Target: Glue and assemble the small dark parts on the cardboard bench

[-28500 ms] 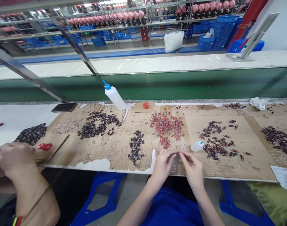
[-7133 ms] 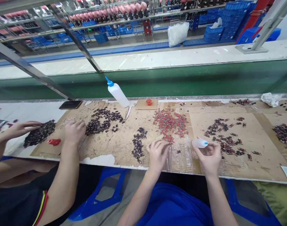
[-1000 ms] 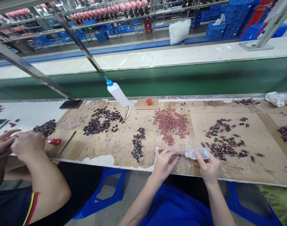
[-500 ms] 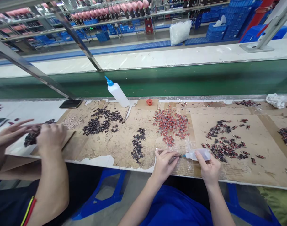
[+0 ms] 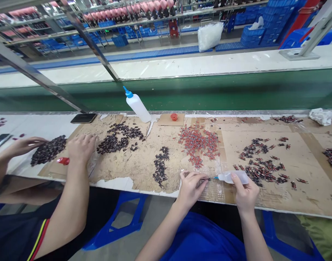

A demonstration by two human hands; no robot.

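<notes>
My left hand (image 5: 191, 187) is closed at the table's front edge, pinching a small dark part (image 5: 208, 179) between thumb and fingertips. My right hand (image 5: 246, 194) grips a translucent squeeze bottle (image 5: 233, 177) lying nearly level. Its blue nozzle points left, a short gap away from the dark part. Beyond my hands spreads a pile of small red-and-silver pieces (image 5: 198, 141). Left of my left hand is a strip of small black parts (image 5: 160, 168). Joined black-and-red pieces (image 5: 266, 170) lie scattered to the right of the bottle.
A white bottle with a blue tip (image 5: 138, 108) leans at the back, near a small red cup (image 5: 173, 116). At left, a co-worker's hands (image 5: 81, 146) work beside dark piles and a red object (image 5: 63, 161). A phone (image 5: 83, 118) lies near the metal post.
My right hand has drawn the bottle slightly right, so the nozzle stands farther from the dark part. The co-worker's hands have moved apart, one shifting right, and the red object now shows.
</notes>
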